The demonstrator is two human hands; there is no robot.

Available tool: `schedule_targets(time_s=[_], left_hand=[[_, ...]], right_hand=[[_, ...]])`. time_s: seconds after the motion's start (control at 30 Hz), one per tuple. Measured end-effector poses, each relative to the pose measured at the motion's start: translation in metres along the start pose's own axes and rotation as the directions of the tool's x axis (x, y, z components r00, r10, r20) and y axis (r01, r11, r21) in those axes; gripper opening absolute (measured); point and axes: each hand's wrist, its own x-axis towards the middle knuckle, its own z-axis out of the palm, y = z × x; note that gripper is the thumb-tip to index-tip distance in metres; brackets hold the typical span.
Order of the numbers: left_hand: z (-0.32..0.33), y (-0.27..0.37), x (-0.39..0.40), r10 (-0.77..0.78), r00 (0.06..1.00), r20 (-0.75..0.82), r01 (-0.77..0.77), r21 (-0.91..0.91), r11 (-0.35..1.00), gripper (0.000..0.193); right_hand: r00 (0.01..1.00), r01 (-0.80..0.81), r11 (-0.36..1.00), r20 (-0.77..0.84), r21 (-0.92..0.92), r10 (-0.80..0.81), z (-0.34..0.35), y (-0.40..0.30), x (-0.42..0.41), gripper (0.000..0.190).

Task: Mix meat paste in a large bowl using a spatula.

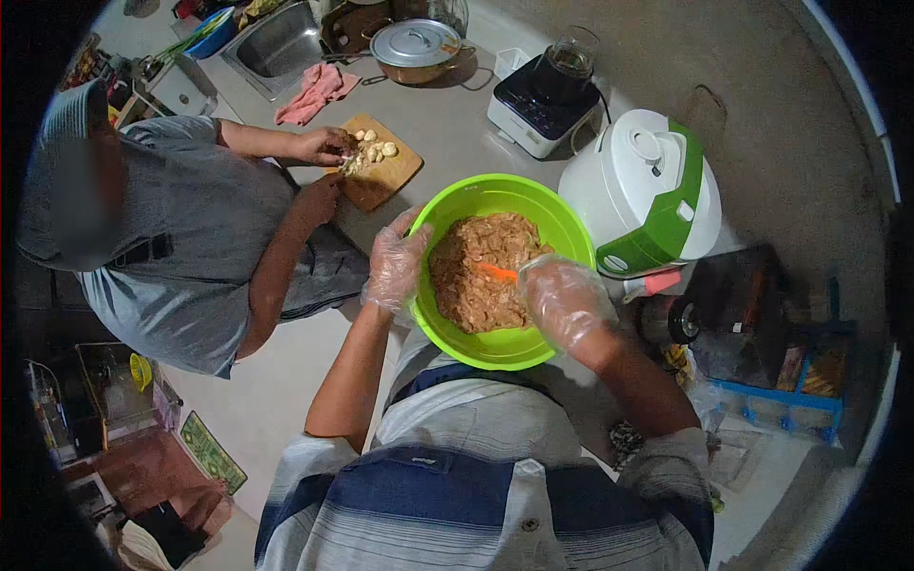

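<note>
A lime-green plastic bowl (500,355) is directly before me, with a mass of pinkish-brown minced meat (485,285) in it. My left hand (398,268), in a clear plastic glove, grips the bowl's left rim. Over the right side of the bowl, my right hand (568,300), gloved the same way, is closed around an orange utensil (500,273). Only a short part of that utensil shows; its tip meets the meat and the rest is hidden by the hand.
On my left a person (193,214) works over a wooden cutting board (385,182) with peeled garlic (375,151). A white-and-green rice cooker (628,193) stands right of the bowl. Behind are a blender (546,100), a lidded pot (416,53), a pink cloth (318,93) and a sink (275,53).
</note>
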Motion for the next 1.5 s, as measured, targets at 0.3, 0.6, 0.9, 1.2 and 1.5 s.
schedule_targets(time_s=[0.3, 0.6, 0.9, 1.2, 1.5], left_hand=[[0.003, 0.001, 0.001, 0.019, 1.000, -0.009, -0.019, -0.017, 1.000, 0.038], [0.006, 0.007, -0.001, 0.002, 1.000, 0.007, -0.002, -0.055, 0.999, 0.040], [0.007, 0.001, 0.003, -0.003, 1.000, 0.008, 0.003, -0.025, 1.000, 0.041], [0.006, 0.011, -0.001, -0.023, 1.000, -0.001, 0.023, 0.013, 1.000, 0.039], [-0.001, -0.010, 0.005, 0.007, 1.000, -0.004, -0.007, 0.015, 1.000, 0.041]], right_hand=[[0.990, -0.050, 0.990, 0.138, 0.130, 0.032, -0.015, 0.003, -0.009, 0.011], [0.973, -0.036, 0.999, 0.229, 0.021, 0.031, -0.001, 0.012, -0.029, 0.015], [0.956, -0.070, 0.997, 0.284, -0.010, 0.070, 0.020, -0.009, -0.031, 0.014], [0.955, 0.093, 0.994, -0.288, 0.052, -0.074, 0.029, 0.063, -0.007, 0.005], [0.999, 0.001, 0.980, -0.045, -0.197, -0.010, 0.020, 0.030, -0.010, 0.013]])
